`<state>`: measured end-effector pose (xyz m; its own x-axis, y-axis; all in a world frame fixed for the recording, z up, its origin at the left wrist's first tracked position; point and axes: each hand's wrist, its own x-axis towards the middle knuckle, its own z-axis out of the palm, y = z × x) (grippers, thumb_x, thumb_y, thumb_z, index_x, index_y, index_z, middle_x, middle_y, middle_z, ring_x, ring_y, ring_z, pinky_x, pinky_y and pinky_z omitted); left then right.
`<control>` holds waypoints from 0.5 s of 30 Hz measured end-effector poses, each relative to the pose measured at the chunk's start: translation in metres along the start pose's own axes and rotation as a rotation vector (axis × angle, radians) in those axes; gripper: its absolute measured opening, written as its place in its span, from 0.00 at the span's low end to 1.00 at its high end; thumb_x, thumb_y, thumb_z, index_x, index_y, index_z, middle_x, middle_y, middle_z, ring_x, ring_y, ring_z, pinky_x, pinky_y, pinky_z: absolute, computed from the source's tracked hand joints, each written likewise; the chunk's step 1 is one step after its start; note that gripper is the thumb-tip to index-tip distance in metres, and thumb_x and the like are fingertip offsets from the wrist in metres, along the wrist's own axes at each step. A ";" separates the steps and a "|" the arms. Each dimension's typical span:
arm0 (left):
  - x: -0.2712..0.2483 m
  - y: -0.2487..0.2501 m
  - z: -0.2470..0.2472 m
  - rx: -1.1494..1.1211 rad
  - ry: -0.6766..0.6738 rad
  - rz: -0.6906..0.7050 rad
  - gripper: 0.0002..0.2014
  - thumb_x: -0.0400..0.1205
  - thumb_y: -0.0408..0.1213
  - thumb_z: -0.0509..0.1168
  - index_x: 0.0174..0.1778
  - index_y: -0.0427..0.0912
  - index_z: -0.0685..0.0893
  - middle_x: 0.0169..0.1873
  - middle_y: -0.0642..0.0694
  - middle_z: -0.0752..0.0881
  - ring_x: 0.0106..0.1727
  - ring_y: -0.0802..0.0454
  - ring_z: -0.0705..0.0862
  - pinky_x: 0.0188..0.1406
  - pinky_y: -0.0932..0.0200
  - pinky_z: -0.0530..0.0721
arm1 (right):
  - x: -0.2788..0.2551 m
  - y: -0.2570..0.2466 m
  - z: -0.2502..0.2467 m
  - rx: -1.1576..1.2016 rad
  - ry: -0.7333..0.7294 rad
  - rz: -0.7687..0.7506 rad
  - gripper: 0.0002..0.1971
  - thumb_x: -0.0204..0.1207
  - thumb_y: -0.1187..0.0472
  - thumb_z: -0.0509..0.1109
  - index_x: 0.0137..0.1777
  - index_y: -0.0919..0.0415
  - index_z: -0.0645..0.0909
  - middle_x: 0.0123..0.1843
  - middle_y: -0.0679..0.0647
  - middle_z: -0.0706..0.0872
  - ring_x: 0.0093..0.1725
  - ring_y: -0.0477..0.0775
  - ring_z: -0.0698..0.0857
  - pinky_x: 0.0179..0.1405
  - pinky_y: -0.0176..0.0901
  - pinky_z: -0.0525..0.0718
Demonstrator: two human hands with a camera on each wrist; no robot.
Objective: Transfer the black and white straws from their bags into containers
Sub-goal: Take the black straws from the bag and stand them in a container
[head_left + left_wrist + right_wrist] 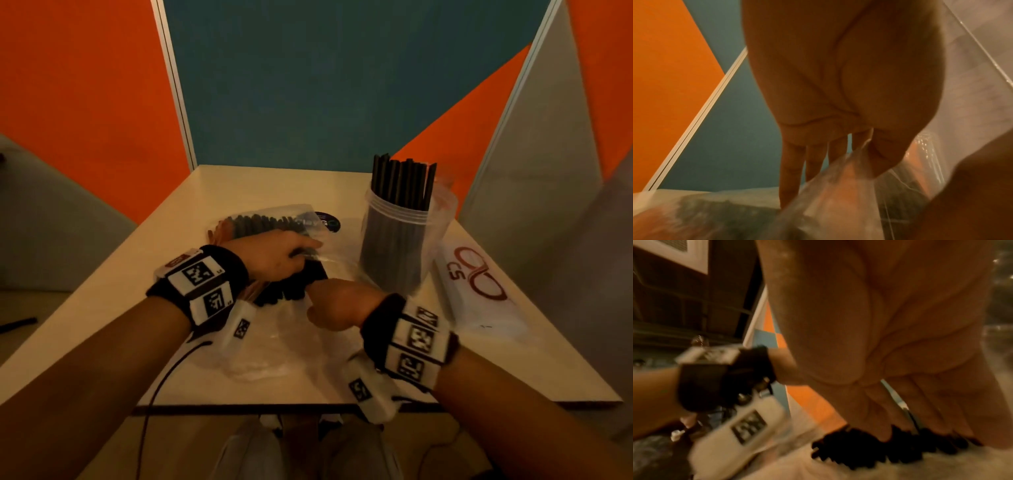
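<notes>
Two hands meeting at the mouth of a clear plastic bag [274, 329] in the middle of the counter [191, 370]. Left hand [274, 255] on the far side, thumb and forefinger pinching a fold of the film, the other fingers [791, 170] hanging straight. Right hand [337, 306] on the near side, fingers curled down onto the open ends of a bundle of black straws [291, 284]; whether closed round the bundle or only resting on it, cannot tell.

Bundle lying flat between the two hands, touching the right one, long axis running from the right hand away toward the far left. Bag mouth facing the right hand, so probably a pull toward the near right to slide the straws free, with the left hand anchoring the film.

Just beyond the left hand, a second bag [267, 219] of dark straws. To the right of both hands, near but apart, a clear container [397, 246] standing upright, already holding black straws on end. Right hand the nearer to it. White straws not made out for certain.
</notes>
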<state>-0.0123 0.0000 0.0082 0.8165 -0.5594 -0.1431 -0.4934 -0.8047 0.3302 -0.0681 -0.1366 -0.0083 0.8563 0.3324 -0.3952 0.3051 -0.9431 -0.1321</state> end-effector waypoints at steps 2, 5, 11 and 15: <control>-0.003 0.002 -0.002 -0.035 0.034 0.022 0.23 0.86 0.37 0.56 0.78 0.52 0.68 0.76 0.51 0.72 0.73 0.53 0.72 0.67 0.65 0.67 | 0.018 -0.006 0.000 0.047 0.045 0.060 0.19 0.85 0.61 0.57 0.73 0.65 0.71 0.72 0.62 0.76 0.70 0.60 0.76 0.66 0.45 0.73; -0.008 0.005 0.000 -0.078 0.052 0.040 0.23 0.86 0.36 0.57 0.78 0.50 0.69 0.75 0.51 0.73 0.72 0.54 0.73 0.64 0.68 0.67 | 0.037 0.001 -0.004 -0.022 0.137 0.086 0.18 0.86 0.60 0.56 0.72 0.65 0.73 0.71 0.63 0.78 0.70 0.64 0.77 0.67 0.52 0.74; -0.012 0.003 0.006 -0.133 0.054 0.058 0.22 0.85 0.36 0.57 0.77 0.50 0.71 0.72 0.50 0.77 0.70 0.52 0.76 0.64 0.65 0.70 | 0.074 -0.022 0.001 -0.715 0.019 0.140 0.20 0.87 0.68 0.49 0.77 0.71 0.64 0.80 0.59 0.66 0.80 0.54 0.65 0.80 0.33 0.51; -0.014 0.001 0.007 -0.154 0.055 0.056 0.23 0.85 0.36 0.57 0.78 0.50 0.70 0.73 0.49 0.75 0.71 0.52 0.75 0.66 0.64 0.69 | 0.087 -0.024 0.004 -0.884 -0.050 0.266 0.19 0.86 0.71 0.50 0.76 0.73 0.65 0.80 0.62 0.67 0.79 0.50 0.67 0.78 0.31 0.53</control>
<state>-0.0263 0.0057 0.0043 0.8064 -0.5872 -0.0701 -0.4902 -0.7300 0.4763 -0.0027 -0.0846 -0.0436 0.9311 0.0855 -0.3545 0.3257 -0.6325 0.7028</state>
